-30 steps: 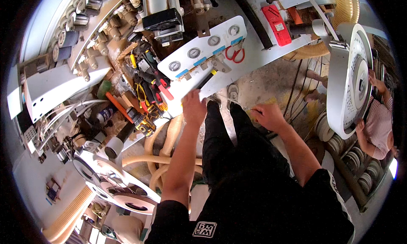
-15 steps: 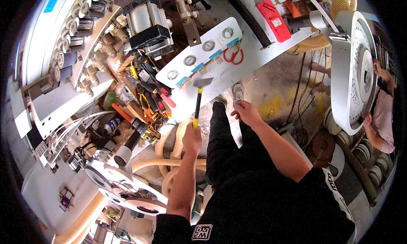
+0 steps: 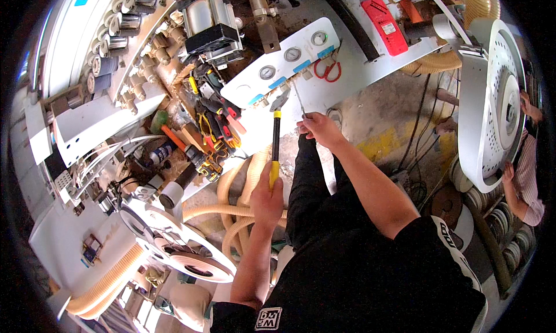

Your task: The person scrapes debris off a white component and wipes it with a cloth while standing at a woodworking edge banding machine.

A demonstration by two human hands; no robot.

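My left hand [image 3: 267, 200] is closed round the yellow end of a long-handled tool [image 3: 276, 139]. Its shaft is black and yellow, and a flat grey metal head tops it; the exact kind is unclear. That head is near the lower edge of a white panel [image 3: 236, 90] fitted with round dial gauges. My right hand [image 3: 322, 129] pinches a thin metal rod [image 3: 298, 98] that points up toward the same panel. Whether its tip touches anything, I cannot tell. Red-handled scissors [image 3: 328, 72] lie right of the rod, beside the panel.
Pliers, a yellow-black power drill [image 3: 209, 166] and other tools crowd the bench left of the panel. A red box-shaped thing [image 3: 384, 27] lies at the far right of the bench. Beige ribbed hoses [image 3: 223, 211] run below. Another person's arm [image 3: 512, 188] touches a white perforated disc [image 3: 497, 101].
My right hand has moved left and up, and the thin rod now shows in it. The long-handled tool has risen slightly toward the panel, still in my left hand.
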